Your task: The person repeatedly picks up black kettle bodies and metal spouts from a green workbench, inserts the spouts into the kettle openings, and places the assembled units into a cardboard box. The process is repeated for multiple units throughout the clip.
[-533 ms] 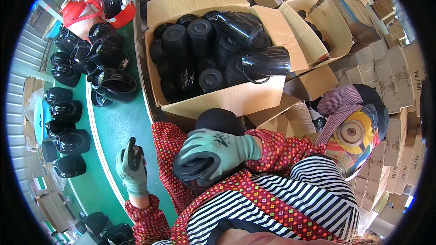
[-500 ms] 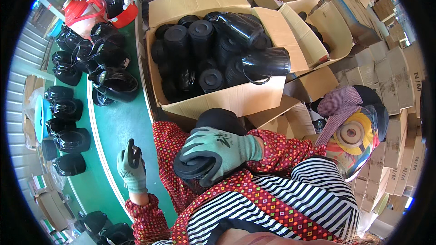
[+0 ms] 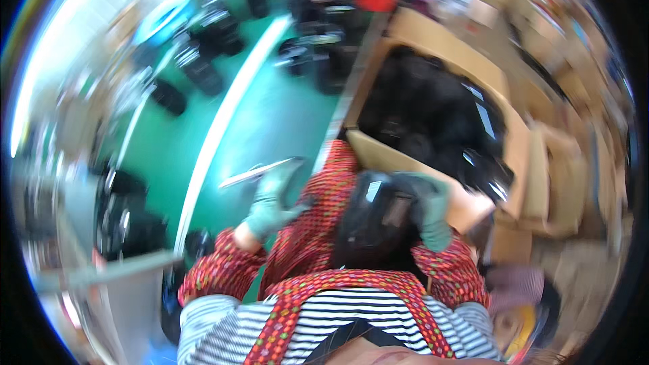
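Motion smears the view. Between the red patterned sleeves, in front of my body, is a glossy black rounded container. My right hand, in a green glove with dark palm coating, grips its right side, fingers curled over the top. My left hand, in a similar glove, is over the green table, apart from the container. Its thumb stands away from the other fingers. A thin pale strip with a dark end lies across its fingertips; blur hides whether it is held.
A cardboard box full of black glossy containers stands ahead to the right, against the green table. More black containers stand on the table, with a blue basin beyond. Other cartons are at the right.
The view has swung left, towards the table. The black container, dark end up earlier, now shows its glossy side. My left hand is now by a pale strip.
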The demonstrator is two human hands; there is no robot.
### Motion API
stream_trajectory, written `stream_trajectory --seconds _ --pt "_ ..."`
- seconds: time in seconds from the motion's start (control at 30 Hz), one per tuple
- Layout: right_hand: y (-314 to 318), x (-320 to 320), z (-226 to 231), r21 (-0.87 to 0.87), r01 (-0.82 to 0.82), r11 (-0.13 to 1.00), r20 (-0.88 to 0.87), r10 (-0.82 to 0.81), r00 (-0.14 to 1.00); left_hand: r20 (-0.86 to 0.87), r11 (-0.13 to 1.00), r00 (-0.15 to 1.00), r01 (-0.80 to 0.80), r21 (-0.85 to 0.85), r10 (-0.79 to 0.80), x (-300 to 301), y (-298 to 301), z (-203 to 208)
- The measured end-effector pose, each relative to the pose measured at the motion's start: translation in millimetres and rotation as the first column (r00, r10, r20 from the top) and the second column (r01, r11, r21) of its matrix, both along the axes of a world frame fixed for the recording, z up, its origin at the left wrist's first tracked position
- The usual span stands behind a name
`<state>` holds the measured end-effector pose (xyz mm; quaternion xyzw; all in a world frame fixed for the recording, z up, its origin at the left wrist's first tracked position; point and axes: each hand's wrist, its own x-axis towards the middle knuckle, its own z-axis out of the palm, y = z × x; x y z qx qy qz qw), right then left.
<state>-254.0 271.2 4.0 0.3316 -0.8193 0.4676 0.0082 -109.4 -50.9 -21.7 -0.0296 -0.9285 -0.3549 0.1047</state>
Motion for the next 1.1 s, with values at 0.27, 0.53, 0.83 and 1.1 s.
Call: stream_trajectory --seconds 0.27,0.53,0.83,1.1 --pt "-39 -12 12 -0.341 -0.332 0.879 0.541 0.472 0.696 0.062 0.97 0.983 0.161 0.182 -0.175 75 42 -18" --pt "-24 -9 -10 -0.247 -0.24 0.939 0.592 0.342 0.73 0.055 0.989 0.995 0.074 0.13 -0.081 62 52 -38" --pt "-123 -35 -14 -0.577 0.166 0.8 0.812 0.583 0.014 -0.038 0.745 0.991 -0.072 0.663 0.13 77 32 25" --pt "-245 -10 -19 -0.64 0.121 0.759 0.754 0.65 -0.09 0.043 0.619 0.83 -0.448 0.645 0.556 101 -22 39"
